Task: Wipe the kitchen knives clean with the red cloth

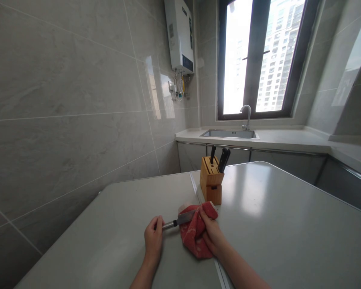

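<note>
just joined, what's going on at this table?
A person stands at a grey table with a knife held across it. The left hand is closed on the handle end, and the right hand presses a red cloth around the blade, so the tip is hidden. Just behind them stands a wooden knife block with two black-handled knives in its slots.

No writing can be read anywhere. The heater (179, 34) on the wall at twelve o'clock bears a pale label and a dark panel (both too blurred to make out). The knife (185, 218), at six o'clock and half wrapped in cloth (195, 235), shows no legible stamp.
</note>
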